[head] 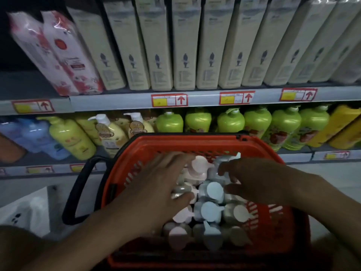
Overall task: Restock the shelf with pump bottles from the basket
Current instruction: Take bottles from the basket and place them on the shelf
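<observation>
In the head view we are reaching both hands into the red basket [195, 143], which is sitting just below the shelf [117, 103]. Our left hand [156, 190] is spreading its grip wide over the pump bottles [213, 192]; our right hand [252, 180] is curling loosely, holding nothing we can see. The basket is looking full, so restocking is barely starting.

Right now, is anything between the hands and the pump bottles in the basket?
Nothing visible. The left hand and right hand are already over the pump bottles, inside the red basket, their fingers among the pump tops.
</observation>
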A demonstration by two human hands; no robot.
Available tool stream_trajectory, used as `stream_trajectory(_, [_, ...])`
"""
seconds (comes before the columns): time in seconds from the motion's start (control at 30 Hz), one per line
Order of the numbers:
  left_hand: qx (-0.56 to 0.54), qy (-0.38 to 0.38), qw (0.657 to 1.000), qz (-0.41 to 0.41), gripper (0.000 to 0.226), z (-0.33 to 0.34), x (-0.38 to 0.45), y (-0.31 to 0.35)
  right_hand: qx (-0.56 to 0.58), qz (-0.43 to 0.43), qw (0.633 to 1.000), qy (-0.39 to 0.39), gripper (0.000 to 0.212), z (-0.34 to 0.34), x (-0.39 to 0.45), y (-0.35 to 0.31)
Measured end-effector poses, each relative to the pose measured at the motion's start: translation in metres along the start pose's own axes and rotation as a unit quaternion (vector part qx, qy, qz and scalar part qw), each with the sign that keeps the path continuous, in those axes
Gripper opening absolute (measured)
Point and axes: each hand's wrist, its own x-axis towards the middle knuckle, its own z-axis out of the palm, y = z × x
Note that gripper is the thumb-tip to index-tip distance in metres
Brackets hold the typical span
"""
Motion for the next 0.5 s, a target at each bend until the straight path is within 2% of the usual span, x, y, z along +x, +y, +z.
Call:
stream_trajectory(0.2, [0.025, -0.051, 0.998, -0.007, 0.071, -0.001, 0.027, -0.027, 0.010, -0.001, 0.999, 0.042, 0.061, 0.007, 0.048, 0.036])
stream_trajectory(0.33, [0.028, -0.065, 0.997, -0.002, 0.071, 0.003, 0.027, -0.041, 0.046, -0.001, 0.999, -0.009, 0.075, 0.003, 0.050, 0.053])
stream_trajectory(0.43, [0.023, -0.043, 0.999, 0.019, 0.071, 0.003, 0.028, -0.034, -0.024, 0.004, 0.997, -0.076, 0.082, 0.003, 0.050, 0.050])
stream_trajectory(0.5, [0.016, -0.027, 0.999, 0.041, 0.069, 0.005, 0.028, -0.023, -0.080, -0.002, 0.995, -0.055, 0.075, 0.011, 0.053, 0.041])
